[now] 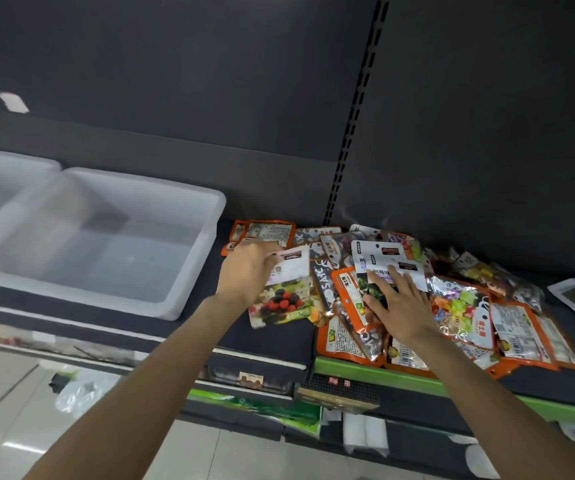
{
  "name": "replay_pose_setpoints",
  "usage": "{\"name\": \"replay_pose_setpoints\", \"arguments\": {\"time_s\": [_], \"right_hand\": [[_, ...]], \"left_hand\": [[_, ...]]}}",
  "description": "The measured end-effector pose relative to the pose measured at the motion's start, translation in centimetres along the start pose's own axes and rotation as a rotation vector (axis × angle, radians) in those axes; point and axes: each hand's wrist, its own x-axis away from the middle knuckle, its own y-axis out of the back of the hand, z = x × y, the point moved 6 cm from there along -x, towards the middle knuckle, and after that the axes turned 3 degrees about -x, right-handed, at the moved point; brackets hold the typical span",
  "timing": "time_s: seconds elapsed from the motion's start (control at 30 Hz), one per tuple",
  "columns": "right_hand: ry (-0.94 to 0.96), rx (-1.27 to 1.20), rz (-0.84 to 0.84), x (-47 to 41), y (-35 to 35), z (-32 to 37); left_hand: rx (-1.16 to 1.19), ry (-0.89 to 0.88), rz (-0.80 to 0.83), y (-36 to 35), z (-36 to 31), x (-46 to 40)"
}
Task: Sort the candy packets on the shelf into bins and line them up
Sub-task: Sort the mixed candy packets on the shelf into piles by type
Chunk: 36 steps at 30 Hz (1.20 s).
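Sorting looks barely begun: the left hand [248,271] grips a berry candy packet [284,292] at the pile's left edge, while the right hand [398,303] lies flat, fingers spread, on the heap of candy packets [452,306] on the shelf [272,337]. Next, the berry packet probably needs carrying left into the translucent bin [189,258], which appears empty.

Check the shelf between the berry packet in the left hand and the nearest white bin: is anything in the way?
Nothing visible is. The left hand holds the berry packet, and only bare dark shelf separates it from the open bin.
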Motion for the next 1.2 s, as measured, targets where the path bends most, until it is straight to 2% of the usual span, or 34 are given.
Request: {"name": "replay_pose_setpoints", "arguments": {"time_s": [0.07, 0.17, 0.23, 0.3, 0.4, 0.53, 0.7, 0.8, 0.9, 1.07, 1.2], "right_hand": [[-0.004, -0.154, -0.022, 0.1, 0.8, 0.1], [-0.016, -0.538, -0.127, 0.9, 2.6, 0.2], [-0.046, -0.619, -0.197, 1.4, 3.4, -0.4], [-0.109, -0.584, -0.220, 1.7, 3.7, -1.7], [-0.185, -0.541, -0.139, 2.1, 3.0, -3.5], [-0.168, -0.528, -0.140, 2.2, 2.3, -4.3], [-0.271, -0.794, -0.229, 1.4, 2.9, -5.3], [-0.293, -0.919, -0.331, 1.4, 4.1, -5.7], [-0.260, -0.999, -0.421, 1.8, 5.5, -6.4], [-0.207, -1.072, -0.593, 3.7, 9.3, -9.4], [-0.228, -1.054, -0.656, 5.0, 11.7, -15.0]], "left_hand": [[0.024, -0.137, 0.027, 1.1, -2.9, -0.8], [0.056, -0.218, 0.095, 1.1, -6.6, -2.2], [0.002, -0.278, 0.184, 0.1, -9.1, -3.1], [-0.005, -0.314, 0.243, -0.6, -11.4, -4.2], [0.129, -0.247, 0.279, -2.0, -14.0, -6.1], [0.071, -0.112, 0.326, -6.7, -13.7, -6.9], [0.054, -0.062, 0.367, -10.5, -10.1, -5.3], [0.190, -0.017, 0.324, -10.2, -9.1, -4.8], [0.241, -0.083, 0.237, -8.6, -10.2, -4.7], [0.277, -0.293, 0.083, -6.0, -16.1, -4.5], [0.259, -0.384, 0.064, -7.2, -23.0, -5.1]]}}
